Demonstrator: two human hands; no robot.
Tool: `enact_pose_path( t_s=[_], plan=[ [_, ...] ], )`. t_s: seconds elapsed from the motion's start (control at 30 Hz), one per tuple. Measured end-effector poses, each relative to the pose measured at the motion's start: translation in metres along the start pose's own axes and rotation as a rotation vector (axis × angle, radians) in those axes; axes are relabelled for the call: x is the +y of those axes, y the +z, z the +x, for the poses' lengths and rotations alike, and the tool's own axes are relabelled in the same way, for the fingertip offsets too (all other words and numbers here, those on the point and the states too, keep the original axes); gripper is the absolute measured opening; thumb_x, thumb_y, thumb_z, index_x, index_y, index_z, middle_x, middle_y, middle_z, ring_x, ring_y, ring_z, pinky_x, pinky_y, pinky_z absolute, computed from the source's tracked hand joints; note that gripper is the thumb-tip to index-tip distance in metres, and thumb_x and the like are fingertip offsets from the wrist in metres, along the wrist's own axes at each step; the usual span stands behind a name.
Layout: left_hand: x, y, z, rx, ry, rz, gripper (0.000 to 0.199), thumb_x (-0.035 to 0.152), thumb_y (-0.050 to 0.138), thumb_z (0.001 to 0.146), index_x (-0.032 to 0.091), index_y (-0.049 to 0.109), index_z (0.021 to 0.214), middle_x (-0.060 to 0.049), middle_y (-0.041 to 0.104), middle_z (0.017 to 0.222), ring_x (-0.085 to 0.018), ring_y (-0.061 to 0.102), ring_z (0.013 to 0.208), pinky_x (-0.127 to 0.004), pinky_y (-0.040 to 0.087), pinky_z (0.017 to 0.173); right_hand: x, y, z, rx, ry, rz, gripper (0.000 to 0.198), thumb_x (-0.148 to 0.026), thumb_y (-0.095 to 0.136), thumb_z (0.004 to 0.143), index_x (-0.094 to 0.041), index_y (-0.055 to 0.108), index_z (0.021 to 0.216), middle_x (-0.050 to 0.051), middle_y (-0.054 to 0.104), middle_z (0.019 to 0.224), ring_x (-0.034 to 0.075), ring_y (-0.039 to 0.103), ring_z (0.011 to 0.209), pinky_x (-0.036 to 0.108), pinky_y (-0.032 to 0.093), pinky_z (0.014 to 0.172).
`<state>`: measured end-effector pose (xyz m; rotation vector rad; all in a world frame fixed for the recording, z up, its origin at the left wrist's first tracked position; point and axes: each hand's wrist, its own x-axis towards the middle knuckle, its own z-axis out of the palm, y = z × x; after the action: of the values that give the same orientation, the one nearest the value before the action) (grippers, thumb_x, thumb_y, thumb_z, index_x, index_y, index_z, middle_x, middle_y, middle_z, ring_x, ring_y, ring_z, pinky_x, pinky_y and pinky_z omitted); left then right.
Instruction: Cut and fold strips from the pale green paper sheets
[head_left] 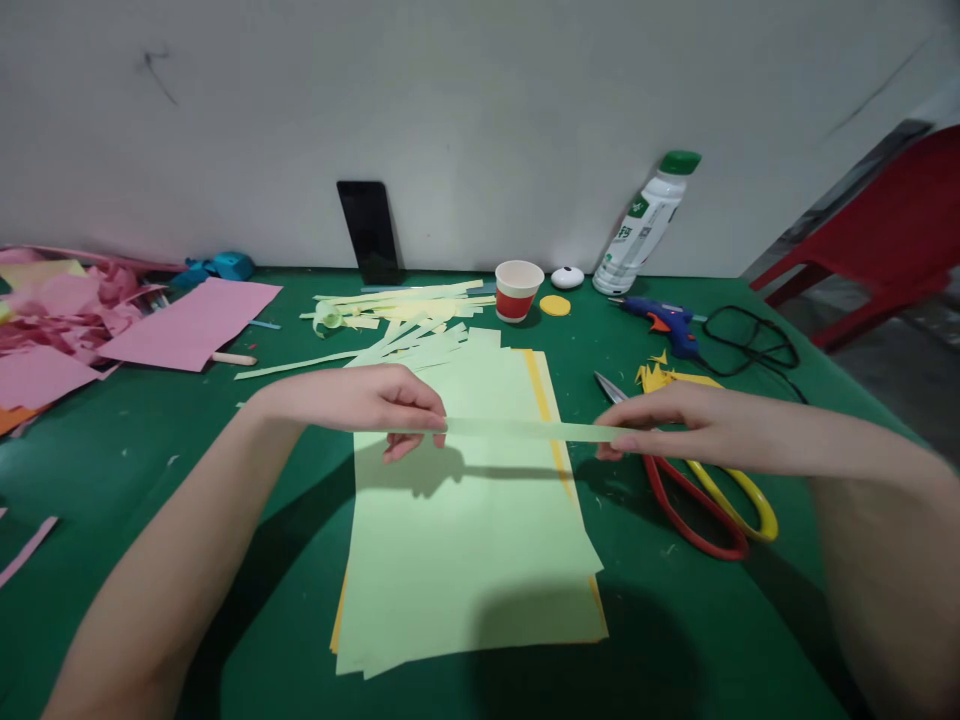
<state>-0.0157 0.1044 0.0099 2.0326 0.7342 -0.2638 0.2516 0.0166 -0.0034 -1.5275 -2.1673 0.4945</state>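
Note:
Between my two hands a pale green paper strip (517, 429) is stretched level, held above the table. Its left end is pinched by my left hand (401, 410), its right end by my right hand (649, 425). Beneath the strip lies a stack of pale green paper sheets (465, 560) with yellow sheets showing at the edges, and the strip's shadow falls on it. A pair of scissors (694, 510) with one red and one yellow handle rests below my right hand, which hides part of it.
Behind the sheets are loose cut strips (405, 310), a paper cup (518, 292), a white case (568, 278), a yellow disc (555, 306) and a leaning phone (369, 232). A bottle (646, 225) and glue gun (667, 322) stand right. Pink paper (196, 325) is left; a red chair (877, 225) is beyond.

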Motion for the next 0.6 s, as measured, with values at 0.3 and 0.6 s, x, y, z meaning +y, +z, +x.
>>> enact_pose_path(
  t_s=[0.3, 0.6],
  plan=[
    [0.032, 0.023, 0.004, 0.054, 0.066, 0.034, 0.033, 0.032, 0.033, 0.088, 0.017, 0.056, 0.07, 0.002, 0.057, 0.059, -0.008, 0.05, 0.053, -0.018, 0.036, 0.054, -0.024, 0.002, 0.013, -0.322, 0.029, 0.063, 0.024, -0.03, 0.047, 0.081, -0.023, 0.067, 0.069, -0.005, 0.062, 0.058, 0.008, 0.051, 0.049, 0.02, 0.035, 0.046],
    [0.027, 0.016, 0.004, 0.213, 0.005, 0.052, 0.038, 0.043, 0.033, 0.087, 0.018, 0.061, 0.078, 0.001, 0.057, 0.067, -0.01, 0.05, 0.06, -0.02, 0.037, 0.057, -0.009, -0.013, 0.007, -0.194, -0.07, 0.007, 0.024, -0.027, 0.044, 0.084, -0.022, 0.067, 0.09, 0.001, 0.063, 0.071, 0.013, 0.055, 0.061, 0.026, 0.043, 0.061]
  ],
)
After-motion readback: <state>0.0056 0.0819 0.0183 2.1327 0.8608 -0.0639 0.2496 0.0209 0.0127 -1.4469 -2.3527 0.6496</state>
